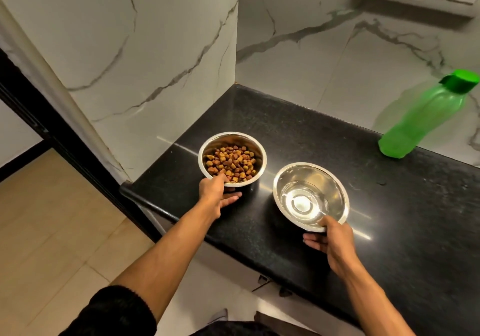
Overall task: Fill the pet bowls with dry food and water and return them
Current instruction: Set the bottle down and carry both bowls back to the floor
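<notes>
Both steel bowls are filled; only carrying them back remains, I judge. My left hand (217, 192) pinches the near rim of the kibble bowl (232, 159), thumb inside. My right hand (331, 239) grips the water bowl (310, 196) likewise. Both sit on the black countertop (389, 218), green bottle (426, 114) behind.

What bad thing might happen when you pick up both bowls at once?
The water bowl is pinched only at its near rim by the right hand, so it may tip and spill over the counter edge onto the floor. The food bowl is held the same way by the left hand, thumb inside, so kibble might scatter if it tilts.
</notes>
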